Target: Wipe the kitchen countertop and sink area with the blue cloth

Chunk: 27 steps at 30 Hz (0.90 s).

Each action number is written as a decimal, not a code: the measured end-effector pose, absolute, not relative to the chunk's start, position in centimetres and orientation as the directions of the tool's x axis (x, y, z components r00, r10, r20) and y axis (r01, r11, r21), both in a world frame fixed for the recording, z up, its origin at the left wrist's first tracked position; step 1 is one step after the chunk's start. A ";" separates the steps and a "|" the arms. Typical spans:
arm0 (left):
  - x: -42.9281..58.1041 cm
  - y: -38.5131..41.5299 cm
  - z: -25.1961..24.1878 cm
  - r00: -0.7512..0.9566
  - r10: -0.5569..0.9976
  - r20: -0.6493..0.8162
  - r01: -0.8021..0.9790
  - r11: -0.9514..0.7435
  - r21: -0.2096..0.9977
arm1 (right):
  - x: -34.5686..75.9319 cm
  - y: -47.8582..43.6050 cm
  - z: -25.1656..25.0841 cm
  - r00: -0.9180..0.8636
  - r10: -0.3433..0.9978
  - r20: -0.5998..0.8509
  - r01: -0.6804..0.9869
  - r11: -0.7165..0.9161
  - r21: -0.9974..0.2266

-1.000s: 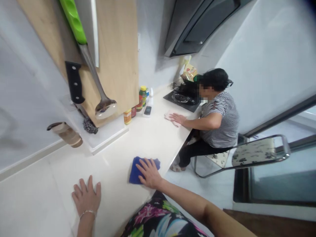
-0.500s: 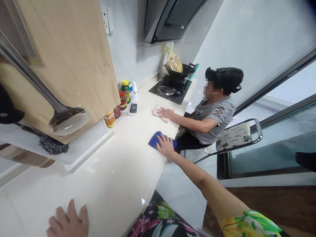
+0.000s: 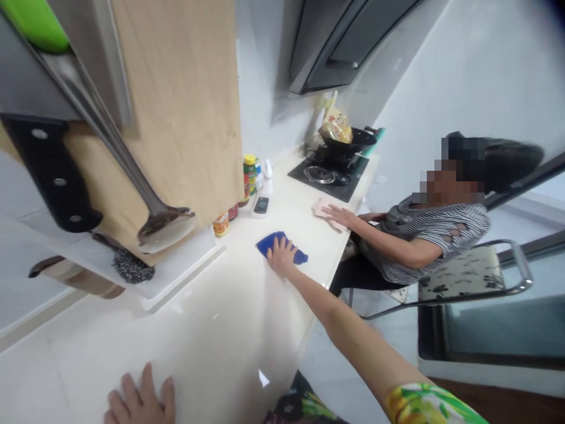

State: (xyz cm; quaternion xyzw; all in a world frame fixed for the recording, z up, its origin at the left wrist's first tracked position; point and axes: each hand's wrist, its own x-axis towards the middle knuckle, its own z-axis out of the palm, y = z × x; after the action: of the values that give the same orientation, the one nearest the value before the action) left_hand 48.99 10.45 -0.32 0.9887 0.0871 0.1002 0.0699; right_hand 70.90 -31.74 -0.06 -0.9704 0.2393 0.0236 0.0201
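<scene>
A blue cloth [image 3: 267, 244] lies on the white countertop [image 3: 207, 335]. My right hand [image 3: 282, 256] presses down on it with the fingers spread, arm stretched forward. At the near end of the counter, my left hand [image 3: 140, 400] rests palm down, its fingers apart and nothing in them; the lower part of it is cut off by the frame's bottom. Farther along, another person's hand [image 3: 339, 215] lies on a pale pink cloth [image 3: 320, 207].
A co-worker [image 3: 424, 241] sits beside the counter on a metal-framed chair [image 3: 468, 271]. A stove [image 3: 329, 176] with a wok [image 3: 357, 141] stands at the far end. Jars, a spray bottle [image 3: 266, 179] and a phone [image 3: 261, 205] line the wall. A ladle [image 3: 165, 227] and knife [image 3: 59, 179] hang at left.
My right hand and the blue cloth have slid from the counter's front edge inward, toward the wall side. My left hand stays flat on the counter. The view has shifted.
</scene>
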 end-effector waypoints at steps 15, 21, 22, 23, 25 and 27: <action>48.5 10.5 -0.1 0.951 0.233 0.205 0.206 -0.968 0.142 | 67.2 -21.2 1.5 0.996 0.091 -0.005 0.090 -0.991 -0.098; 48.4 10.6 0.0 0.955 0.254 0.154 0.234 -0.962 0.140 | 60.4 -20.3 1.9 0.966 0.260 0.001 0.257 -0.956 -0.138; 48.3 10.6 0.2 0.955 0.256 0.149 0.236 -0.962 0.139 | 59.1 -20.3 2.0 0.957 0.291 0.000 0.288 -0.946 -0.150; 48.3 10.6 0.3 0.955 0.259 0.143 0.240 -0.961 0.140 | 57.8 -20.3 2.0 0.947 0.320 -0.001 0.316 -0.935 -0.162; 48.3 10.5 0.5 0.952 0.275 0.138 0.255 -0.956 0.147 | 55.2 -20.4 2.2 0.929 0.369 0.004 0.363 -0.913 -0.184; 48.3 10.4 0.7 0.949 0.278 0.146 0.255 -0.954 0.159 | 52.6 -20.8 2.4 0.917 0.400 0.009 0.393 -0.896 -0.206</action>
State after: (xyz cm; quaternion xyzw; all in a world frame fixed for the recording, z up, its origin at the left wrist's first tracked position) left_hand 48.34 10.40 0.66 0.9848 0.1355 0.0838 0.0693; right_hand 52.65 -20.80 2.38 -0.9735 -0.2036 0.0169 0.1025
